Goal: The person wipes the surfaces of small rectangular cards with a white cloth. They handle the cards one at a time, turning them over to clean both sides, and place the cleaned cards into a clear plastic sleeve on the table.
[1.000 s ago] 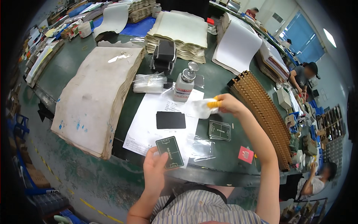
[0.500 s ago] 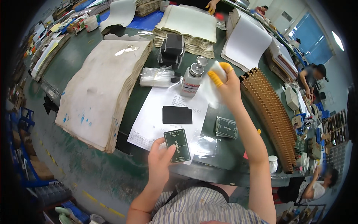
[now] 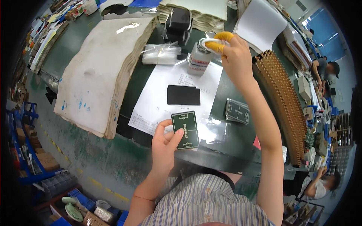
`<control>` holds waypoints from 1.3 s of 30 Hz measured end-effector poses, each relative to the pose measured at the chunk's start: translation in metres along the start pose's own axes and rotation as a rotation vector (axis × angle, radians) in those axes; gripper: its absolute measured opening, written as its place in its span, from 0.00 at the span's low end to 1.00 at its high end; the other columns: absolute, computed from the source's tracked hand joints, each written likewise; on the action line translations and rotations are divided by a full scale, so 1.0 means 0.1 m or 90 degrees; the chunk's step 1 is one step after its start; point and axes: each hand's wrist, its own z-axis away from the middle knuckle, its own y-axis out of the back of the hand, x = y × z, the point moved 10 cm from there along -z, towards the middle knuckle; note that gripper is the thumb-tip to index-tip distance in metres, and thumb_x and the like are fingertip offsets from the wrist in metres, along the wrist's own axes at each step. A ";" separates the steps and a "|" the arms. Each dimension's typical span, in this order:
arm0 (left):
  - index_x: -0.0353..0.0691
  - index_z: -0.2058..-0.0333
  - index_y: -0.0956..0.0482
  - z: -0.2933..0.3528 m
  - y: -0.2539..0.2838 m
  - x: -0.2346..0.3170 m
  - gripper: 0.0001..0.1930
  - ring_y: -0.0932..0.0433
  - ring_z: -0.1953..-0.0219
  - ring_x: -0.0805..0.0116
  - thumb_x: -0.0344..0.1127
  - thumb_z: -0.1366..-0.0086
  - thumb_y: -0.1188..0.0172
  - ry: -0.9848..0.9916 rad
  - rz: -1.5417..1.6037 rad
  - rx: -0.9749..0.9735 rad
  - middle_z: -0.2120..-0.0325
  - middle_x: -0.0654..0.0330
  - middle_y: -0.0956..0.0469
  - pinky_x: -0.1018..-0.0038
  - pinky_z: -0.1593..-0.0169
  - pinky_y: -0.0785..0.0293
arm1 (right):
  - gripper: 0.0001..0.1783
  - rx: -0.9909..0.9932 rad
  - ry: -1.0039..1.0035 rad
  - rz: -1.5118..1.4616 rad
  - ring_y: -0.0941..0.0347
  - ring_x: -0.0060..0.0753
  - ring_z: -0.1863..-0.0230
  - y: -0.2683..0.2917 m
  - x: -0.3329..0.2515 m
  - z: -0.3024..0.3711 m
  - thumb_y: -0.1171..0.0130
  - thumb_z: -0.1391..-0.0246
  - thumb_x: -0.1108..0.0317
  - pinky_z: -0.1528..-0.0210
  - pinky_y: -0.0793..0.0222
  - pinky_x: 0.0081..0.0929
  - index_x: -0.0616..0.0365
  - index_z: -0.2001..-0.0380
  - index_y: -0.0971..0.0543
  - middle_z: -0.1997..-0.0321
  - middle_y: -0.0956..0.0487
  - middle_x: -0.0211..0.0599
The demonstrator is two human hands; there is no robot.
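One held card [image 3: 191, 138], green table [image 3: 241, 145] (paper stacks [image 3: 96, 71] on it), yellow-lined floor [image 3: 90, 165].

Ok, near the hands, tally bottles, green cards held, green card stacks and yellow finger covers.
Bottles: 1
Green cards in the left hand: 1
Green card stacks: 1
Yellow finger covers on the right hand: 2
Total: 5
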 end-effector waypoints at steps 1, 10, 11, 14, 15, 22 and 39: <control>0.32 0.53 0.38 -0.01 -0.02 0.02 0.16 0.22 0.71 0.77 0.25 0.38 0.45 -0.003 -0.003 -0.002 0.69 0.52 0.20 0.82 0.69 0.26 | 0.21 -0.005 0.002 -0.007 0.30 0.39 0.59 -0.03 0.02 -0.01 0.46 0.63 0.84 0.54 0.34 0.32 0.52 0.65 0.16 0.58 0.23 0.35; 0.33 0.53 0.39 0.03 -0.21 -0.04 0.16 0.22 0.69 0.79 0.24 0.37 0.46 -0.006 -0.038 -0.043 0.70 0.53 0.19 0.84 0.65 0.28 | 0.20 0.018 -0.124 -0.115 0.28 0.39 0.56 0.18 0.12 0.14 0.48 0.57 0.82 0.57 0.30 0.32 0.52 0.61 0.18 0.54 0.25 0.35; 0.34 0.53 0.39 0.05 -0.21 -0.04 0.16 0.23 0.69 0.79 0.24 0.37 0.46 -0.012 -0.041 -0.045 0.70 0.53 0.19 0.84 0.64 0.28 | 0.19 0.013 -0.127 -0.141 0.28 0.40 0.57 0.29 0.05 0.21 0.48 0.57 0.82 0.57 0.30 0.32 0.52 0.62 0.18 0.55 0.25 0.36; 0.35 0.52 0.40 0.09 -0.31 -0.06 0.16 0.23 0.69 0.79 0.23 0.37 0.47 0.006 -0.042 -0.058 0.70 0.53 0.19 0.84 0.63 0.28 | 0.17 -0.030 -0.107 -0.195 0.28 0.43 0.59 0.72 -0.21 0.63 0.45 0.58 0.81 0.57 0.30 0.32 0.53 0.63 0.18 0.57 0.26 0.41; 0.35 0.52 0.40 0.11 -0.32 -0.07 0.16 0.23 0.69 0.79 0.23 0.37 0.47 0.013 -0.046 -0.060 0.70 0.53 0.19 0.84 0.64 0.29 | 0.16 -0.056 -0.076 -0.214 0.28 0.43 0.59 0.82 -0.36 0.81 0.43 0.59 0.80 0.58 0.30 0.33 0.53 0.64 0.18 0.58 0.26 0.42; 0.36 0.52 0.40 0.12 -0.63 -0.31 0.16 0.24 0.68 0.81 0.23 0.36 0.48 0.067 -0.082 -0.133 0.70 0.55 0.20 0.86 0.66 0.31 | 0.17 -0.158 -0.075 -0.299 0.28 0.38 0.63 1.14 -0.80 1.74 0.31 0.74 0.73 0.67 0.30 0.29 0.54 0.71 0.17 0.64 0.24 0.35; 0.37 0.51 0.42 0.23 -0.83 -0.41 0.18 0.24 0.69 0.82 0.23 0.37 0.47 0.061 -0.136 -0.137 0.70 0.54 0.20 0.87 0.68 0.33 | 0.17 -0.095 -0.129 -0.284 0.28 0.36 0.63 1.40 -0.74 2.07 0.31 0.74 0.71 0.69 0.31 0.28 0.51 0.71 0.17 0.64 0.23 0.34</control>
